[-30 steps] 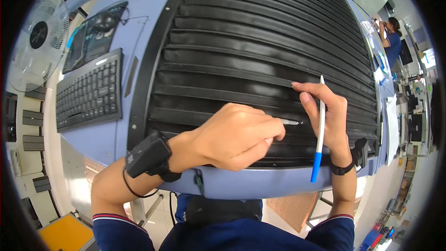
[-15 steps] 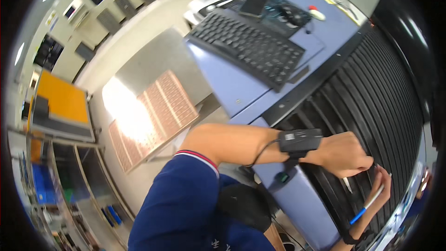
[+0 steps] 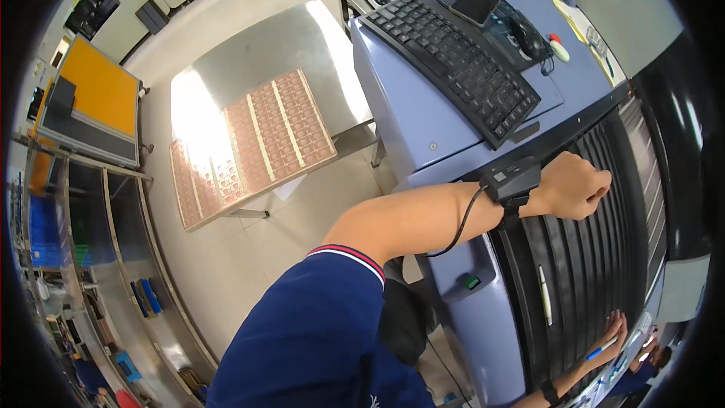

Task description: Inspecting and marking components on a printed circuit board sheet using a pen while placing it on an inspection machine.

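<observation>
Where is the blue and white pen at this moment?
In the head view it is at the lower right, in the right hand, the blue and white pen lying over the near end of the black ribbed surface.

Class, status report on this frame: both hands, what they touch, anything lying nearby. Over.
Left hand fisted, resting on black ribbed conveyor. Right hand flat on conveyor, blue-and-white pen under fingers. White pen lying loose on slats between hands.
</observation>
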A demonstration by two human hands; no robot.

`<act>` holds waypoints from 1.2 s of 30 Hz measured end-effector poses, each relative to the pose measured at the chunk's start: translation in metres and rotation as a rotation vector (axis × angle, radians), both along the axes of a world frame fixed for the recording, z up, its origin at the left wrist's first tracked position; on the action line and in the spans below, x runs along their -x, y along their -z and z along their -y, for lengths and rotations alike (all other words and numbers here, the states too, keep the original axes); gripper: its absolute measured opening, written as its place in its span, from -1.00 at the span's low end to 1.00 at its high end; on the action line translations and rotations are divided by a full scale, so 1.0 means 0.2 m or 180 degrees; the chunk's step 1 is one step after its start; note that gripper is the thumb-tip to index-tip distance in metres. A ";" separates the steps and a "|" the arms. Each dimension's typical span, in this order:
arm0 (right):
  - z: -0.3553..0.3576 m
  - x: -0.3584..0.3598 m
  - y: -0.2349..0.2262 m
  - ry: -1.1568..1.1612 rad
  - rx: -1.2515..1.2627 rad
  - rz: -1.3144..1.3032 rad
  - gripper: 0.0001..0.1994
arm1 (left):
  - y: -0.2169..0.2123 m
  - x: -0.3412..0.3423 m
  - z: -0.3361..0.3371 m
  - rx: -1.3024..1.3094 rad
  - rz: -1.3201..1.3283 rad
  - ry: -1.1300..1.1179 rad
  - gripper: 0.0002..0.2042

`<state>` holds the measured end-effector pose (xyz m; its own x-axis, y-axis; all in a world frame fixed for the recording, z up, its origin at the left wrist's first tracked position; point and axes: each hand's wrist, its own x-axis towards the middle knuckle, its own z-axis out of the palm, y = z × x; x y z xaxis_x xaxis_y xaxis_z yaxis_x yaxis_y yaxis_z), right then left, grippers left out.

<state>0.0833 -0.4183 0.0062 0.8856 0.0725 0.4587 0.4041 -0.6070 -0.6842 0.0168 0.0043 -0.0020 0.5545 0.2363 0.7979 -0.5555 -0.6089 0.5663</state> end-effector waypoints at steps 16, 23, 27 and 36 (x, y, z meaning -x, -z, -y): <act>-0.05 0.04 0.01 -0.0139 0.0657 -0.0406 -0.55 | 0.08 -0.01 0.01 -0.1297 -0.1247 -0.1703 -0.31; -0.29 0.12 -0.02 -0.0586 0.1340 -0.0965 -0.42 | 0.09 -0.06 0.06 -0.1001 -0.1642 -0.1347 -0.63; -0.29 0.14 -0.05 -0.0606 0.1579 -0.0874 -0.45 | -0.07 -0.04 0.02 0.0467 -0.0357 -0.1165 -0.72; 0.42 -0.49 -0.10 0.1231 0.2076 0.2915 -0.67 | -0.06 0.01 0.02 0.1280 -0.0252 -0.0143 -0.68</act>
<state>0.1813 -0.5024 0.0271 0.2617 0.3272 0.9080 0.2952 -0.9228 0.2474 0.0157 0.0009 0.0095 0.5926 0.5460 0.5923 -0.4785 -0.3529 0.8041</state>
